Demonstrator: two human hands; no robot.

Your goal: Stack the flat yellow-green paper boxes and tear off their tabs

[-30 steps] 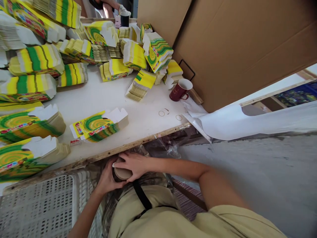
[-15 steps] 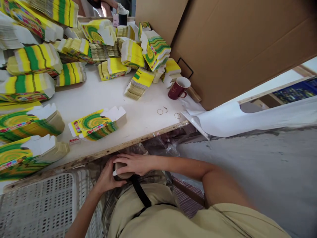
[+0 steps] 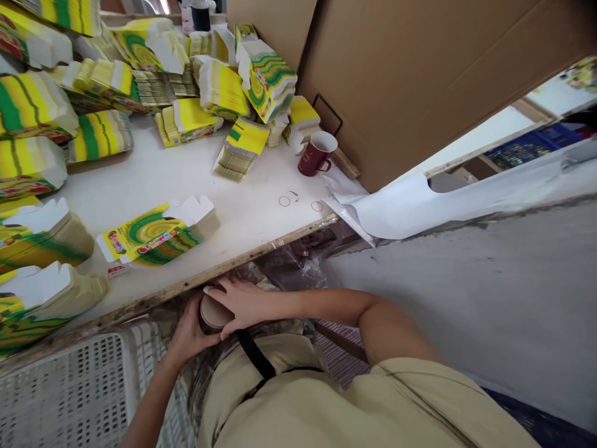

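Over my lap, just below the table edge, both hands close around a round brown object (image 3: 213, 312) with a flat disc-like face. My left hand (image 3: 192, 336) curves along its left side, thumb at the bottom. Reaching in from the right, my right hand (image 3: 245, 303) lays its fingers over the upper rim, with its thumb low on the right. A small white bit shows by the fingertips at the rim. Fingers cover much of the object, so its exact kind is unclear. Nearest on the table lies a stack of flattened yellow-green cartons (image 3: 156, 233).
More bundled cartons (image 3: 224, 87) crowd the back and left of the white table (image 3: 186, 177). A maroon mug (image 3: 317, 154) stands by the large cardboard sheet (image 3: 410, 74) on the right. A white perforated plastic basket (image 3: 69, 379) sits below the table, left of my legs.
The view has shifted, so the table things appear further left. My right hand's fingers have moved around the round object's rim, and the white bit now shows higher on it.
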